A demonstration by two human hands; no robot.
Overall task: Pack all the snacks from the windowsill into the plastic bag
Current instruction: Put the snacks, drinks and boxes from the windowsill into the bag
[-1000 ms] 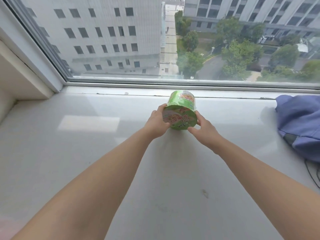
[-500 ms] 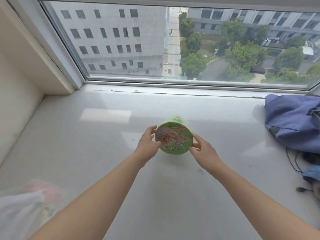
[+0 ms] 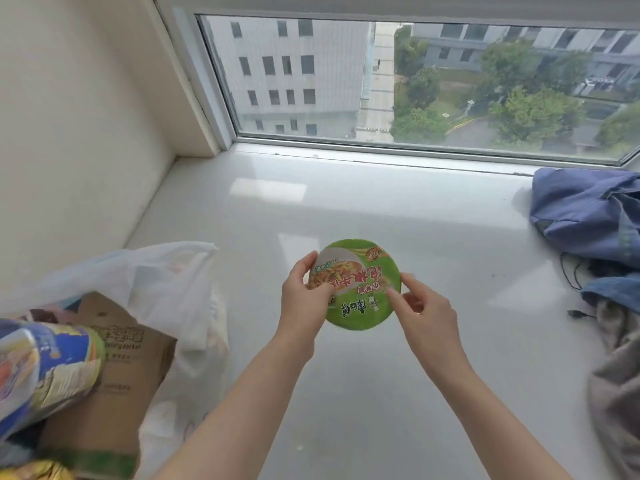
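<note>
L hand (image 3: pixel 300 299) & R hand (image 3: pixel 426 315) hold noodle cup (image 3: pixel 362 284) nr plastic bag (image 3: pixel 162 278).

Pretty much all that shows of the person is a pair of arms. The left forearm (image 3: pixel 242 393) and right forearm (image 3: pixel 485 403) are both bare right down to the bottom edge of the shot, slim and smooth. The left hand (image 3: pixel 301 299) and right hand (image 3: pixel 426 317) are bare too, with slender fingers. Nails look short, but it's too soft to say more.
</note>
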